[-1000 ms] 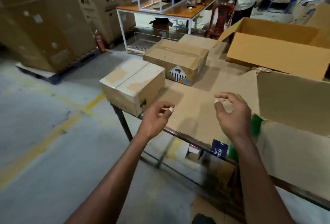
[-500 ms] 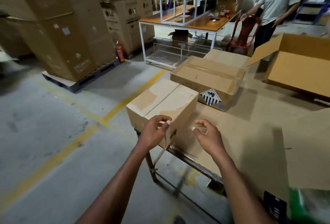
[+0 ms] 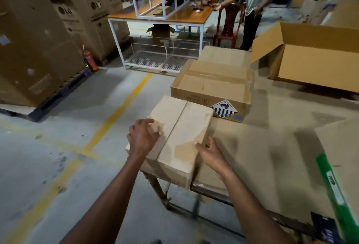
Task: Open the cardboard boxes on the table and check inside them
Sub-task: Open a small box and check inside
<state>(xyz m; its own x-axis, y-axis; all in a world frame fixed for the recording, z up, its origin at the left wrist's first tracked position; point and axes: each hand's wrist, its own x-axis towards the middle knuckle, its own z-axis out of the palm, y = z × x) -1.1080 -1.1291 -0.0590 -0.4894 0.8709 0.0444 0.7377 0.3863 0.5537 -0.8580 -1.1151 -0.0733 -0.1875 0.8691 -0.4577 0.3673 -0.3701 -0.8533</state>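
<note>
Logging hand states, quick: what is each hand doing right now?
Left hand: fingers curled, resting on top of the small box; no clear grip.
Right hand: open, fingers against the box's right side.

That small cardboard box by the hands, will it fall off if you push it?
Possibly. The small pale cardboard box sits at the table's corner, its near end seemingly past the edge, so a leftward shove could tip it. Its flat sides look stiff. The weight can't be judged.

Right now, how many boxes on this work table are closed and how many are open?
Closed: 2, the small box under both hands and the taped box behind it.
Open: 1, the big box at the far right.
Total: 3
</note>
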